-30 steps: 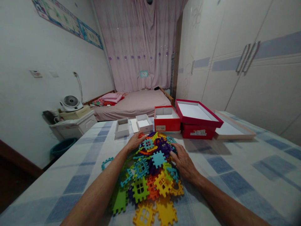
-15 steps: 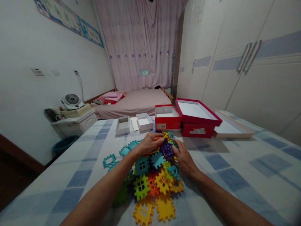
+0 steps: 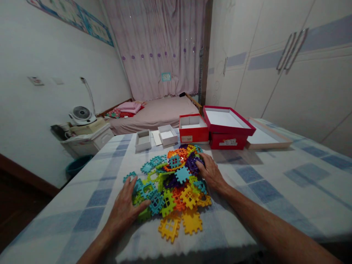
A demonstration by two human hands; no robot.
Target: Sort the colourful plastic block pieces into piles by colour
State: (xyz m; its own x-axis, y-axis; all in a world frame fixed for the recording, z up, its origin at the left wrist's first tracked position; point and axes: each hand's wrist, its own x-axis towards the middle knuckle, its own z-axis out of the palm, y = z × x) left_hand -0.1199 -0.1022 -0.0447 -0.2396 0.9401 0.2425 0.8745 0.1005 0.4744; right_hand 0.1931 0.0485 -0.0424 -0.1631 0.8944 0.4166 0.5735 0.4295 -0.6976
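Note:
A heap of plastic interlocking building tiles, in turquoise, green, orange, yellow and purple, lies on the cloth before me. My left hand (image 3: pixel 128 203) rests at the heap's left edge with thumb and fingers spread, touching turquoise and green tiles. On the right side, my right hand (image 3: pixel 211 169) lies against a purple tile (image 3: pixel 193 164), its fingers apart and partly hidden behind the tiles. A light blue tile (image 3: pixel 182 175) sits near the middle. Toward me are a yellow window tile (image 3: pixel 169 226) and a plain yellow tile (image 3: pixel 192 220).
Behind the heap stand two small white boxes, the left one (image 3: pixel 143 140) and the right one (image 3: pixel 167 135), then an orange-red box (image 3: pixel 193 129) and a crimson box (image 3: pixel 228 126). A shallow tray-like lid (image 3: pixel 268 135) lies at the right. Beyond is a bed (image 3: pixel 162 112).
My left hand has come back from the top of the heap to its left edge and spread out. My right hand stays at the right side. The view has tipped down slightly.

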